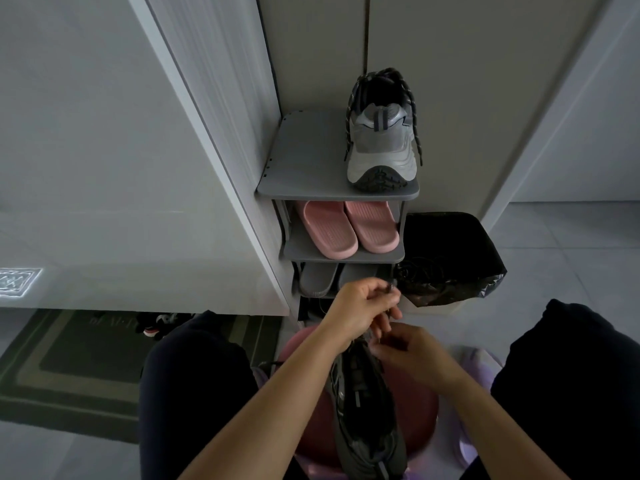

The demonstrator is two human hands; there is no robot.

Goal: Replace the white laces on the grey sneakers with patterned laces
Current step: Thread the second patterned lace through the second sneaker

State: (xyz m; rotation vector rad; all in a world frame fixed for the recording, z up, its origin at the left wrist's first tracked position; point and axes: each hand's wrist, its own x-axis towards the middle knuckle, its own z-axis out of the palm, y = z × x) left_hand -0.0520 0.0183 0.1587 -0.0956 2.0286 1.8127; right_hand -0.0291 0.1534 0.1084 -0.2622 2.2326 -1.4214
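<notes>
By the shoe rack (304,157), left hand (360,303) and right hand (410,348) seemingly pinch lace (390,289).

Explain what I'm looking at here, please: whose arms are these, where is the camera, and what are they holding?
There is no machine here. A person wears one camera on the head, looking forward and down, so the arms are their own. In front of them a sneaker, dark in this light, lies over a round pink stool. The left hand pinches the end of a dark lace. The right hand curls its fingers near the shoe's eyelets, but it is too dim to tell what they grip. Ahead stands a grey shoe rack. A grey sneaker with patterned laces is on top, pink slippers below, and grey slippers under those. A black plastic bag sits beside the rack.
</notes>
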